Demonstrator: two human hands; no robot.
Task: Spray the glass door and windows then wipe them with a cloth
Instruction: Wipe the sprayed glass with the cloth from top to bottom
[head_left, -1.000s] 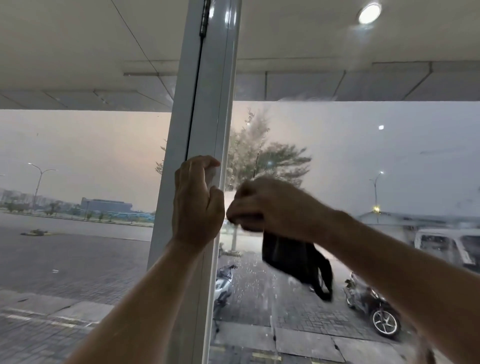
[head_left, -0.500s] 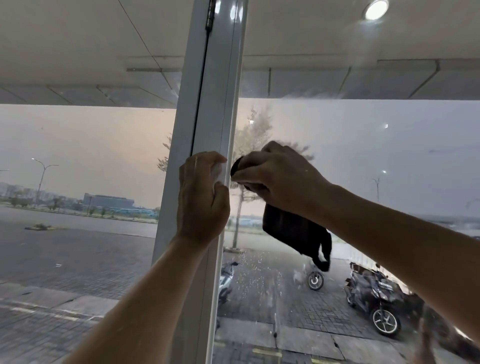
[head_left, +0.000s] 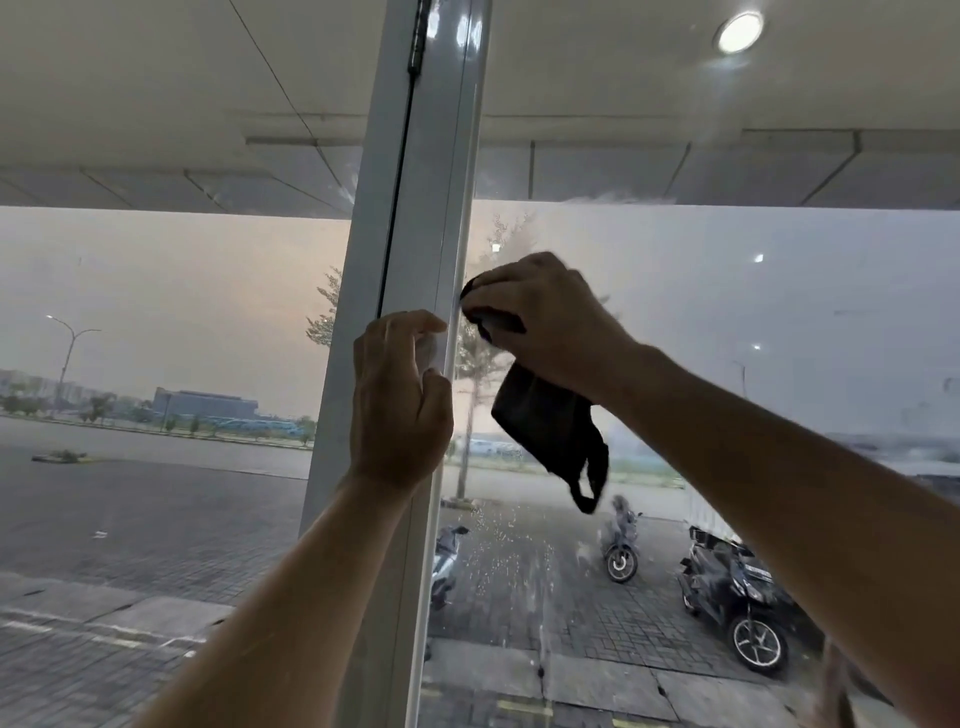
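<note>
Black cloth is pinched in my right hand, with fingers and thumb curled round its upper bunch. The hand holds that bunch against the glass pane at the pane's 9 o'clock edge, right where it meets the white frame. The rest of the cloth hangs loose toward 6 o'clock under the wrist, with a strap-like loop dangling at its lowest end.

My left hand sits just beside the right one, toward its 8 o'clock, laid on the frame with fingers curled. Something pale shows between its fingertips and thumb. I cannot tell whether the hand pinches it or only grips the frame's edge.

A milky haze spreads over the pane around the right hand. Fine spray droplets speckle the glass toward 6 o'clock, below the cloth. A second pane lies at 9 o'clock of the frame.

Outside, seen through the glass, motorcycles stand on paving at 5 o'clock of the view. A round ceiling light glows at 1 o'clock.
</note>
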